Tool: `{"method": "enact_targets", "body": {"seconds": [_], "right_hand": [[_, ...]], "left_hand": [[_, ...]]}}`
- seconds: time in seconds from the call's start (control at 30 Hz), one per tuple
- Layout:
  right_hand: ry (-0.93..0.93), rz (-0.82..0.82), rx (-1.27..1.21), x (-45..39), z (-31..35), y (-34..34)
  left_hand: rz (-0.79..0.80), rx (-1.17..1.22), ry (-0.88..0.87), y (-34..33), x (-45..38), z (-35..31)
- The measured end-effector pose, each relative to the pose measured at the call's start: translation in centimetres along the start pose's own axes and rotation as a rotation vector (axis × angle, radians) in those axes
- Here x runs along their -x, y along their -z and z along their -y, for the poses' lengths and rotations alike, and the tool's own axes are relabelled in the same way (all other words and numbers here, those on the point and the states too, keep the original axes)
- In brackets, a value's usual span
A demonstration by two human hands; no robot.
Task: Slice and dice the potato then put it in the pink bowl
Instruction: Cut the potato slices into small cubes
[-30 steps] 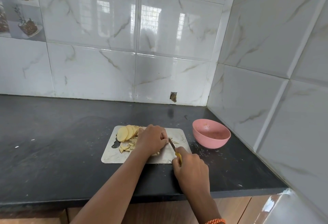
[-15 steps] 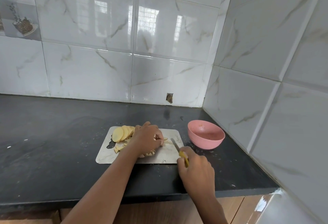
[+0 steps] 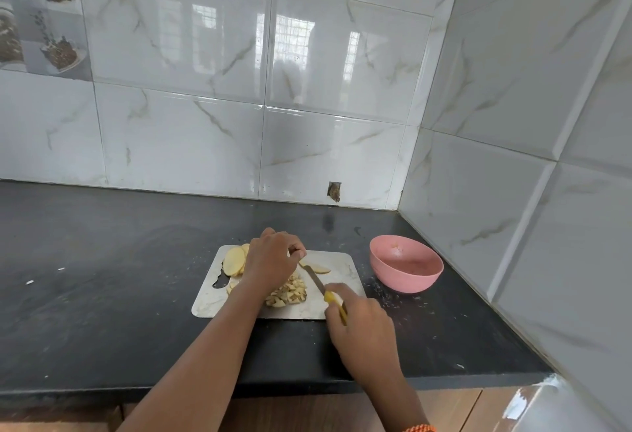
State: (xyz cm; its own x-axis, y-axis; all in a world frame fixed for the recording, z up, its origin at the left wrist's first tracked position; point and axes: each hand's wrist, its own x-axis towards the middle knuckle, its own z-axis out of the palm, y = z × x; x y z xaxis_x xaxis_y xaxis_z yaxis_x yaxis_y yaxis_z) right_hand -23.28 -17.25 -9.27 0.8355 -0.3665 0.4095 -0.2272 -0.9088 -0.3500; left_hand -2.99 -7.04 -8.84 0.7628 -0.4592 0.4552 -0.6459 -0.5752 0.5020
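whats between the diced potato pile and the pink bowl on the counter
In the head view, the knife in the right hand lies between the diced pile and the pink bowl, then bare cutting board and a strip of dark counter.

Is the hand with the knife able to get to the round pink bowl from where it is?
Probably yes. The right hand, gripping the yellow-handled knife, sits at the pale cutting board's near right corner, and only bare black countertop lies between it and the round pink plastic bowl.

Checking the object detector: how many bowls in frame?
1. The pink bowl sits on the black counter, right of the cutting board, near the corner wall. None appears hidden.
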Motion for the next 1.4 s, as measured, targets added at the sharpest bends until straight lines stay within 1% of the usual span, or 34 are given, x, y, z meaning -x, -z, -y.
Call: {"method": "enact_targets", "body": {"seconds": [0.17,0.23,0.33,0.43,0.53,0.6,0.8,0.93,1.17,1.4], "right_hand": [[-0.065,-0.008,-0.019,-1.1,-1.4,0.2],[-0.082,-0.037,-0.001,-1.2,-1.5,-0.1],[-0.113,-0.106,0.006,-1.3,-1.4,-0.4],[-0.142,-0.144,-0.012,-1.4,-1.7,-0.5],[-0.140,-0.106,0.004,-1.3,-1.6,-0.5],[-0.136,-0.096,0.037,-1.3,-1.7,-0.5],[-0.109,-0.088,0.054,-1.5,-1.5,-0.8],[-0.063,-0.095,0.077,-2.2,-1.3,-1.2],[-0.037,-0.083,0.114,-4.1,-0.1,-2.1],[-0.033,0.002,0.178,-4.0,0.4,-2.3]], "left_hand": [[0.011,-0.107,-0.013,-0.6,-0.2,-0.1],[0.020,-0.148,-0.003,-0.7,-0.2,0.0],[0.082,-0.221,0.011,-0.9,-0.1,-0.1],[0.124,-0.255,-0.044,-1.2,0.1,-0.6],[0.169,-0.229,-0.097,-1.4,-0.1,-0.9],[0.197,-0.210,-0.101,-1.4,-0.1,-0.9],[0.120,-0.266,-0.090,-1.3,0.2,-1.1],[0.151,-0.322,-0.101,-1.5,0.6,-1.7],[0.166,-0.377,-0.053,-1.9,0.8,-1.7],[0.141,-0.434,-0.021,-2.6,0.9,-1.9]]}}
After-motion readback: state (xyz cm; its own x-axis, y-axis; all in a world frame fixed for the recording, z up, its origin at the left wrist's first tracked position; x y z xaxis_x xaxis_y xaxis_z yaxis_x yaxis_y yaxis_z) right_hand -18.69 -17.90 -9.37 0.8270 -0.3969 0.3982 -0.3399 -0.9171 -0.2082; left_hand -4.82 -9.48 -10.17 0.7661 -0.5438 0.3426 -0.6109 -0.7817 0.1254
